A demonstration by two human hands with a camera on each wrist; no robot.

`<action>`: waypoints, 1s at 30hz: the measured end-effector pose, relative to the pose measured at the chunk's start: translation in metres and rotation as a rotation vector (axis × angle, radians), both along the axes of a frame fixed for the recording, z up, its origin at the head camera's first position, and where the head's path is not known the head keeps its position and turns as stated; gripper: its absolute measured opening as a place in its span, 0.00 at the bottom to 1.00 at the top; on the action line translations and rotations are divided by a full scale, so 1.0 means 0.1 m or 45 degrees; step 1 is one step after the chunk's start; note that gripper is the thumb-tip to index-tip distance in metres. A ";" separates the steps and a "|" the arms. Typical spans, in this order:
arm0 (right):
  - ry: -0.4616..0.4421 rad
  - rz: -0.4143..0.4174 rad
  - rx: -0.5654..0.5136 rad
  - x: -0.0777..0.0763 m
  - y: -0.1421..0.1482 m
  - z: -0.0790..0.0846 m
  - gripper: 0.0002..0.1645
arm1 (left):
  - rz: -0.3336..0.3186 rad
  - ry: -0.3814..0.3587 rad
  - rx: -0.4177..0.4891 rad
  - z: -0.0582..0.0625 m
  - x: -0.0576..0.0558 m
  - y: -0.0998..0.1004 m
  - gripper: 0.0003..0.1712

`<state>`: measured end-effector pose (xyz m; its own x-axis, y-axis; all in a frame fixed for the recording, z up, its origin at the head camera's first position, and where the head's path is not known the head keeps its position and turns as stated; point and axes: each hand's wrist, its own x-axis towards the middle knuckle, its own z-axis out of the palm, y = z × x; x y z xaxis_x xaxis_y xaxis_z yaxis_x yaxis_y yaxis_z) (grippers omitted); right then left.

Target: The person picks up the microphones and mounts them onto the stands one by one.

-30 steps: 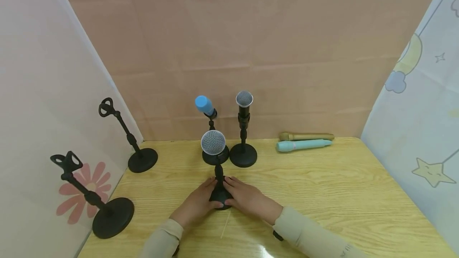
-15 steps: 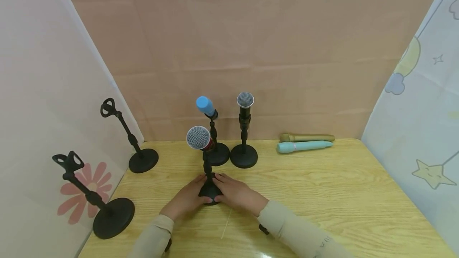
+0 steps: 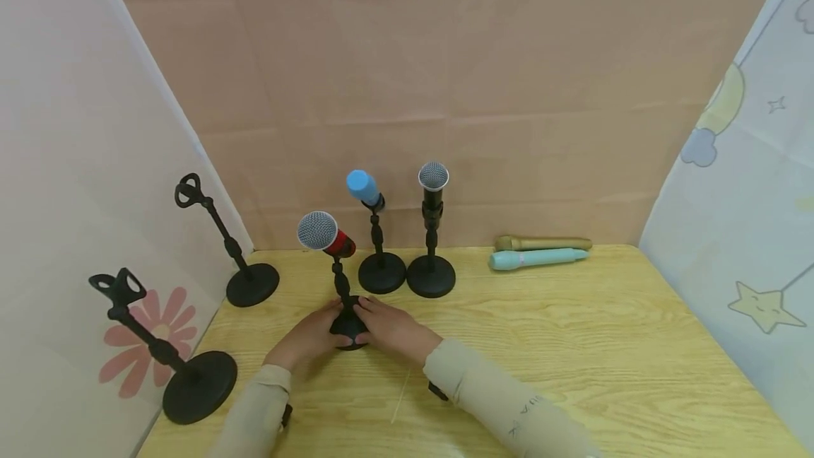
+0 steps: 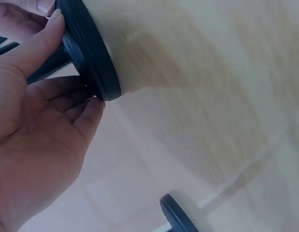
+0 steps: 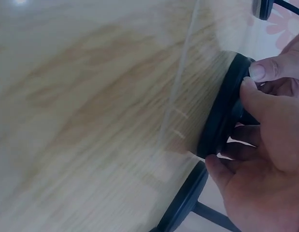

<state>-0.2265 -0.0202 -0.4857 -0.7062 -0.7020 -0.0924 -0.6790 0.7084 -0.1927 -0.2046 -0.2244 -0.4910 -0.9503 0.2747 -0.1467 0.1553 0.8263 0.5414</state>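
Observation:
A red microphone with a silver mesh head sits tilted in the clip of a black desktop microphone stand, left of the table's middle. My left hand grips the round base from the left, thumb on top and fingers at the rim in the left wrist view, where the base stands close over the wood. From the other side my right hand holds the same base, its thumb near the left one. Behind stand a blue-headed microphone and a black, silver-headed microphone, each on its own stand.
Two bare stands with clips, a nearer one and a farther one, are at the left wall. A turquoise microphone and a gold microphone lie at the back right. A pink backdrop closes the far side.
Both hands have moved the stand with the red microphone left and slightly away from me. The blue-headed microphone's stand, formerly partly covered, now shows fully. The other things stay put.

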 end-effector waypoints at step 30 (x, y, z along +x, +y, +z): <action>0.242 -0.179 0.141 -0.52 -0.73 -0.07 0.37 | 0.134 -0.045 0.011 0.04 -0.69 -0.49 0.43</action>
<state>-0.2786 -0.0933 -0.4930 -0.8083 -0.5885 -0.0195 -0.5887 0.8082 0.0125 -0.2740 -0.2738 -0.4869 -0.9682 0.1749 -0.1788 0.0484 0.8323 0.5522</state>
